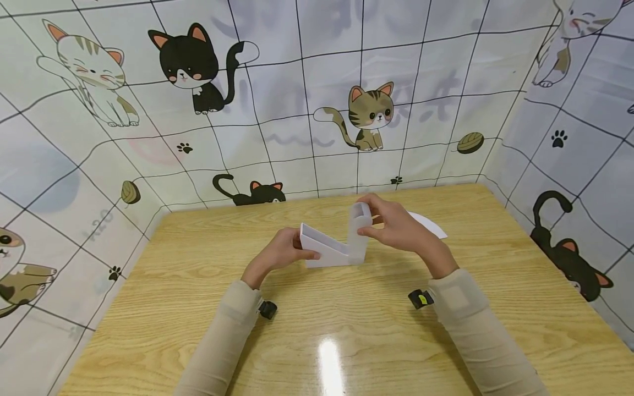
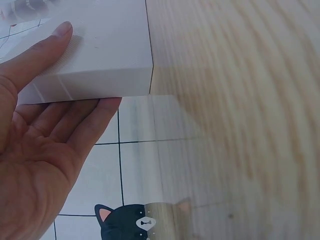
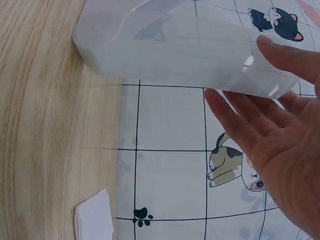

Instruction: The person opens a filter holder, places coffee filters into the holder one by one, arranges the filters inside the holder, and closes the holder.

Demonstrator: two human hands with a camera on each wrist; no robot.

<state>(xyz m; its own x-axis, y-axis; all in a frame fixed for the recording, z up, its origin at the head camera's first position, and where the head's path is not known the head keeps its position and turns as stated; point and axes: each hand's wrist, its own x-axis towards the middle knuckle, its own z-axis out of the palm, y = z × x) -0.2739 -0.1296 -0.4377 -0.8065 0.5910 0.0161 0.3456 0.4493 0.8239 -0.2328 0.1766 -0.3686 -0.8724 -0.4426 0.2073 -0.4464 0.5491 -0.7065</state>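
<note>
A white box with a sloping open top (image 1: 324, 256) stands on the table, its tall end to the left. My left hand (image 1: 284, 250) grips that tall end, thumb on the near face and fingers behind it. At the box's low right end stands a clear, frosted plastic sleeve (image 1: 355, 237), upright and open at the top. My right hand (image 1: 396, 224) pinches the sleeve near its upper rim between thumb and fingers. In the right wrist view, the sleeve (image 3: 195, 55) is see-through and rounded at its lower end. Whether box and sleeve are joined I cannot tell.
A flat white piece with a curved edge (image 1: 428, 224) lies on the wooden table (image 1: 297, 330) behind my right hand, partly hidden by it. A cat-patterned cloth wall (image 1: 277, 110) closes off the back and both sides.
</note>
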